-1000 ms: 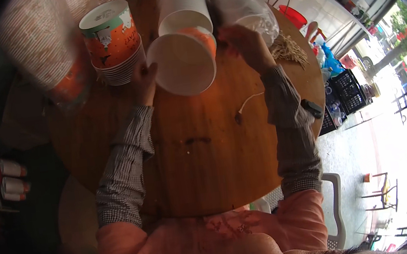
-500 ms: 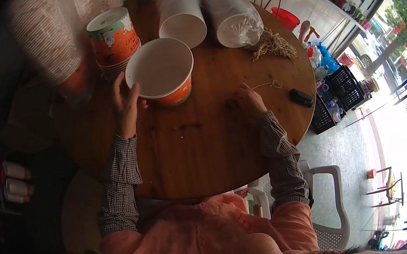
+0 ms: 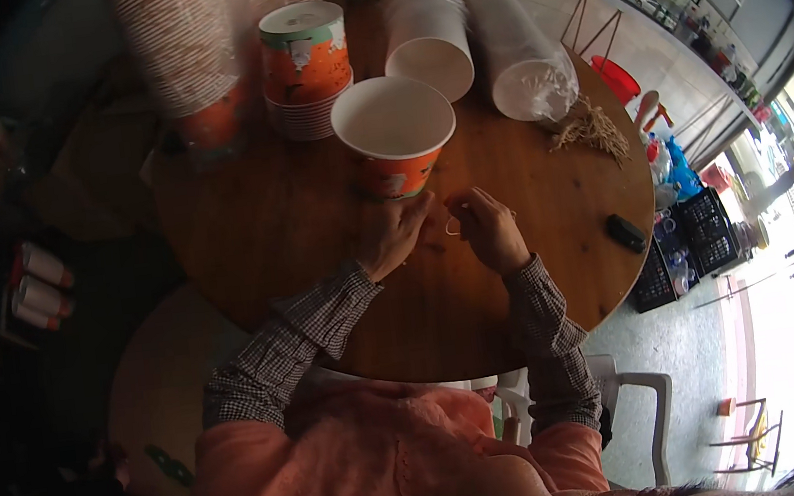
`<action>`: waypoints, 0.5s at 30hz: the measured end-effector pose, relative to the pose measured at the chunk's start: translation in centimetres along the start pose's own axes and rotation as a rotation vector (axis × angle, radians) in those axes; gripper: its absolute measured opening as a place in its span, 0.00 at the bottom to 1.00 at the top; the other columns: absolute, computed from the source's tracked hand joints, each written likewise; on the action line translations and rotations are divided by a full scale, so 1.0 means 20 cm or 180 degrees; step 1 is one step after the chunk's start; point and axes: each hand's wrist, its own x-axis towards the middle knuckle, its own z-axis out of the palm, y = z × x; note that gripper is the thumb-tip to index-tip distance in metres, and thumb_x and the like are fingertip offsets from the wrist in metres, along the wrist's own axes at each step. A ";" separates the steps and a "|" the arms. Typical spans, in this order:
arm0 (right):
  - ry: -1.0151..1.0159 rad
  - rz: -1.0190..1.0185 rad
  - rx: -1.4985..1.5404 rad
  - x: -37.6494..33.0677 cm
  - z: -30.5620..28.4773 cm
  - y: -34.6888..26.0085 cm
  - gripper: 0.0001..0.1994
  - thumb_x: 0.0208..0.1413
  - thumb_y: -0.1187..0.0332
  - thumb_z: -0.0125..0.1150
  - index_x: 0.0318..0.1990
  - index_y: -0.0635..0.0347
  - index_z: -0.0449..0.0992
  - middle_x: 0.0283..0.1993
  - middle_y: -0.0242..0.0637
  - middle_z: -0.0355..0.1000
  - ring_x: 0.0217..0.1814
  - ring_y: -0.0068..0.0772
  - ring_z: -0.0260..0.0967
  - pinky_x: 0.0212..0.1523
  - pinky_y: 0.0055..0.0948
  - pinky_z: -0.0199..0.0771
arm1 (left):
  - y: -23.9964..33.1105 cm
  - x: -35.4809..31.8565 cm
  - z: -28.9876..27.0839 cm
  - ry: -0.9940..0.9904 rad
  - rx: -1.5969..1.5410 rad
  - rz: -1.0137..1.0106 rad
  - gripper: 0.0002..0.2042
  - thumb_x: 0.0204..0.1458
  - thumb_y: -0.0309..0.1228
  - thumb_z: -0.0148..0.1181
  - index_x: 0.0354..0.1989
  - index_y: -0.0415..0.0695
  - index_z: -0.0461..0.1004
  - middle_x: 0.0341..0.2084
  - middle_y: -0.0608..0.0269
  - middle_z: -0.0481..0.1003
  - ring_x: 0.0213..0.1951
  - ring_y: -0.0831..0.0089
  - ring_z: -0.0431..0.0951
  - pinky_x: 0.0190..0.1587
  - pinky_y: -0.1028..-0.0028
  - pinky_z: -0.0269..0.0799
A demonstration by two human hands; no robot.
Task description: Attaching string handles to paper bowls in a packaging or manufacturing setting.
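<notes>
A large paper tub, white inside with an orange and green printed outside, stands on the wooden table in front of me. My left hand is just below its near side, fingers stretched toward the right hand, apparently holding nothing. Facing it, my right hand pinches a thin pale string, whose loop shows between the hands. A bundle of similar strings lies at the table's right edge.
On the back left, an upside-down orange tub tops a stack beside tall wrapped stacks of tubs. White tubs and a plastic-wrapped stack lie behind. A small black object sits near the table's right edge.
My left hand has left the tub's side and come right, close to my right hand. The string that trailed on the table is now drawn up at my right hand. The view has shifted left.
</notes>
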 end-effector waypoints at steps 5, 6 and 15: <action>-0.0269 0.0553 0.0355 0.06 0.03 0.06 0.03 0.59 0.75 0.52 0.37 0.65 0.69 0.30 0.39 0.71 0.23 0.27 0.70 0.24 0.25 0.72 | -0.07 0.09 -0.02 -0.0030 -0.0153 -0.0286 0.20 0.62 0.42 0.47 0.24 0.39 0.72 0.13 0.71 0.67 0.17 0.85 0.66 0.19 0.80 0.61; -0.0238 0.0678 0.0591 0.07 0.04 0.07 0.03 0.59 0.75 0.51 0.37 0.66 0.69 0.28 0.38 0.71 0.22 0.26 0.70 0.24 0.24 0.71 | -0.09 0.10 -0.02 -0.0066 -0.0147 -0.0315 0.20 0.62 0.42 0.48 0.24 0.38 0.72 0.14 0.71 0.68 0.17 0.85 0.66 0.19 0.80 0.61; 0.0017 0.1090 0.1152 0.03 0.13 0.22 0.05 0.58 0.72 0.55 0.36 0.65 0.71 0.25 0.32 0.70 0.23 0.17 0.66 0.23 0.20 0.67 | -0.21 0.13 -0.05 0.0187 -0.0277 -0.0161 0.16 0.62 0.39 0.49 0.28 0.39 0.70 0.17 0.70 0.68 0.18 0.85 0.65 0.21 0.81 0.61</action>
